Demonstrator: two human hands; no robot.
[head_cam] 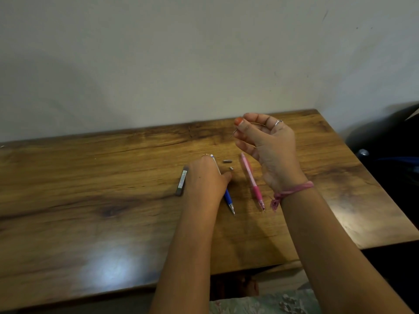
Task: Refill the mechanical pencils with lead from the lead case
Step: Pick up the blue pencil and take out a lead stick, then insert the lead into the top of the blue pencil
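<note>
Wooden tabletop (90, 200) by a plain wall | right hand (269, 146) pinches a lead (233, 133), raised | left hand (205, 177) rests on blue pencil (229, 199), grip unclear | pink pencil (252, 183), lead case (182, 181), two caps (226, 161) lying loose | looks like neither's refilled yet

- Our left hand (205, 175) lies low, palm down, left of centre, thumb stretched right, fingers pointing far and hidden behind its back.
- Our left forearm runs near to far, bare.
- Our right hand (269, 143) is raised on the right, palm leftward, fingers curled, thumb and forefinger pinched together.
- A ring sits on one right finger; a pink band circles the right wrist.
</note>
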